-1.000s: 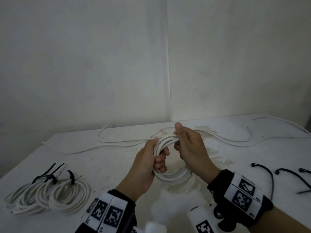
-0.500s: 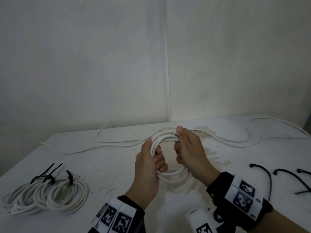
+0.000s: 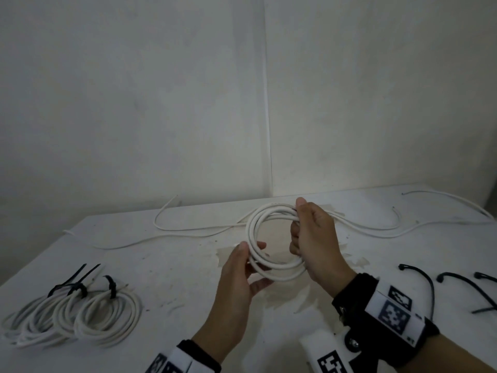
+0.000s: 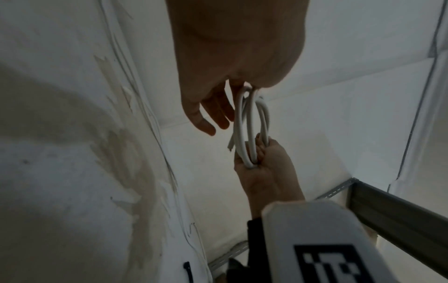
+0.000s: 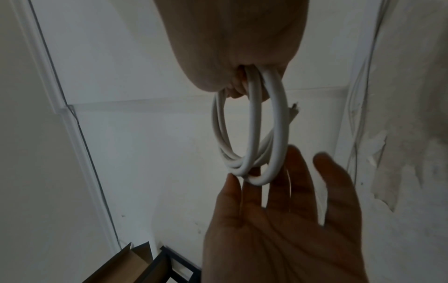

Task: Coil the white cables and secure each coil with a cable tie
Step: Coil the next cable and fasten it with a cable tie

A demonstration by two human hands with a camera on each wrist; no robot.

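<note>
Coil (image 3: 271,246) done, gripped in right hand (image 3: 314,240); left hand (image 3: 239,275) loose, fingers apart; next grab tie (image 3: 422,284).

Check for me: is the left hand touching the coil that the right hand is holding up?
Touching. In the head view the left hand has its thumb against the near-left arc of the coil; the right wrist view shows its straight fingers meeting the coil's bottom.

Both hands are bare. Behind the fingers of the right hand (image 3: 314,238), a black wrist cuff (image 3: 357,294) carries a white band (image 3: 395,313) printed with black square markers, plus a white camera housing (image 3: 325,354) with a screw. The left hand (image 3: 236,281) wears a matching black cuff (image 3: 199,354) and marked white band (image 3: 172,364).
</note>
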